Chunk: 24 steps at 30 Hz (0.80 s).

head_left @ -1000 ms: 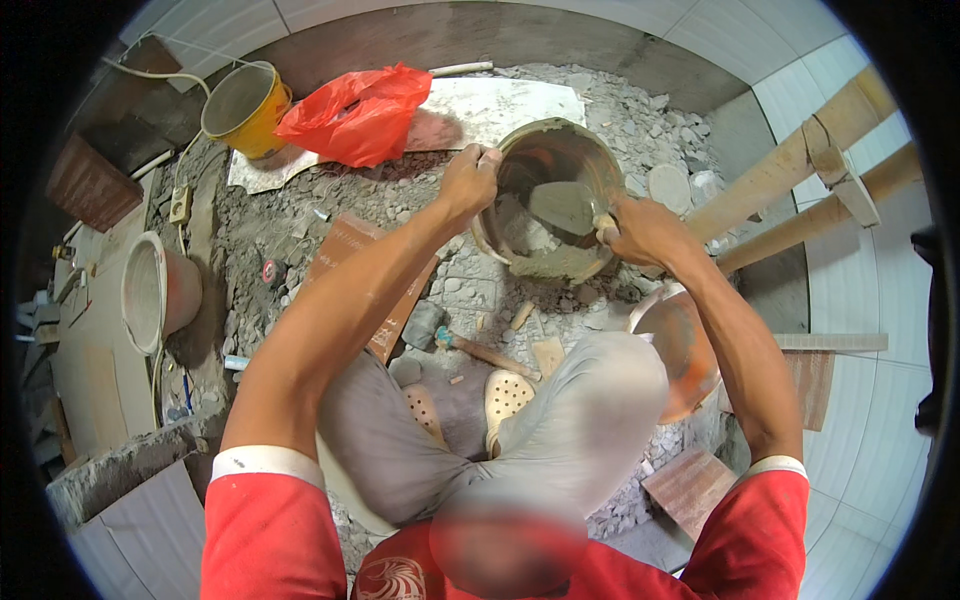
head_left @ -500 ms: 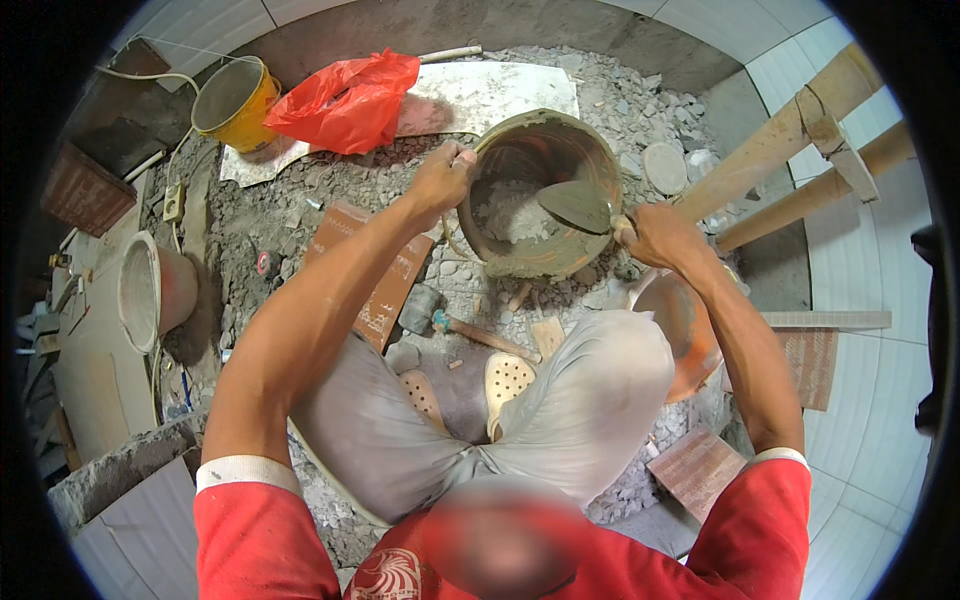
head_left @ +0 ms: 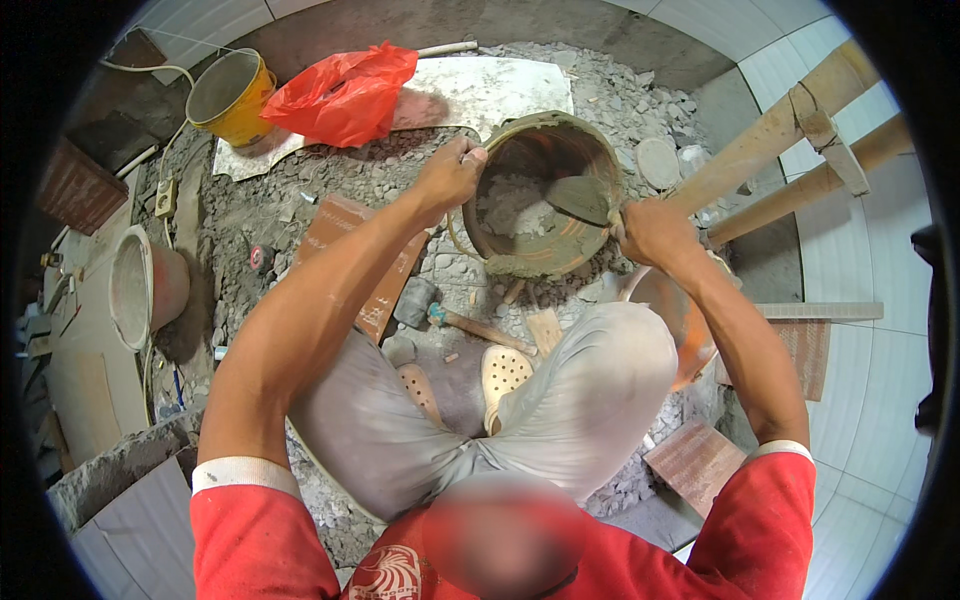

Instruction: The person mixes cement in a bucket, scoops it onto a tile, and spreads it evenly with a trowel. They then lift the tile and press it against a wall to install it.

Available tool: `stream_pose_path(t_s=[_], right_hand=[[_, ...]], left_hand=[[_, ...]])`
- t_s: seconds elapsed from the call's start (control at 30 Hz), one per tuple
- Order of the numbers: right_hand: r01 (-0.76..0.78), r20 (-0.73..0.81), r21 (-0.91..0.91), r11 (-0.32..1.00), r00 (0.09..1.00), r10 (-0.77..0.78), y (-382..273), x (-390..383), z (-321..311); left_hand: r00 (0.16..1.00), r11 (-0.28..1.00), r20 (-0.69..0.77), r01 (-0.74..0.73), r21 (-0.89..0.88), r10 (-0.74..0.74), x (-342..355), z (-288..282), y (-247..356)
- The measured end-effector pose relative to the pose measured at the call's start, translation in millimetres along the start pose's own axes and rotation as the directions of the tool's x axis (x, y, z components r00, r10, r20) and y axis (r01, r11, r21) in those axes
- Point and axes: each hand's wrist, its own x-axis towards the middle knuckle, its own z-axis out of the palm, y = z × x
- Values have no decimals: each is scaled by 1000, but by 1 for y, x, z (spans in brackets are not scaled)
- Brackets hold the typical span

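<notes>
A mortar-smeared bucket (head_left: pixel 545 262) tilts toward me, with grey powder and wet mortar (head_left: pixel 515 208) inside it. My left hand (head_left: pixel 452 178) is closed on its far-left rim. In my right hand (head_left: pixel 657 232), at the bucket's right side, is the handle of a trowel (head_left: pixel 582 200). The trowel's grey-coated blade reaches into the bucket, its tip pointing left. Just beyond my feet lies a hammer (head_left: pixel 480 328) with a dark head and wooden handle.
Rubble covers the ground around the bucket. A red plastic bag (head_left: pixel 345 100) and yellow bucket (head_left: pixel 230 98) stand at far left, a pale bucket (head_left: pixel 150 288) at left. Wooden poles (head_left: pixel 790 195) lean at right. An orange bucket (head_left: pixel 690 325) is by my right knee.
The trowel blade has dipped deeper into the bucket, and my right hand has turned slightly with it. The bucket leans a little more to the right; my left hand keeps its hold.
</notes>
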Motion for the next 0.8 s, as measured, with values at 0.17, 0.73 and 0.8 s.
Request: stream_pose_path(t_s=[0.17, 0.73, 0.8], right_hand=[[83, 47, 52, 995, 995, -86, -20, -5, 2], [-28, 22, 229, 973, 999, 24, -49, 8, 12], [-11, 1, 315, 949, 1000, 12, -56, 5, 17]], left_hand=[[998, 998, -16, 53, 21, -53, 0, 2, 0], [992, 990, -9, 127, -59, -128, 6, -1, -6], [991, 988, -11, 131, -82, -132, 8, -1, -6]])
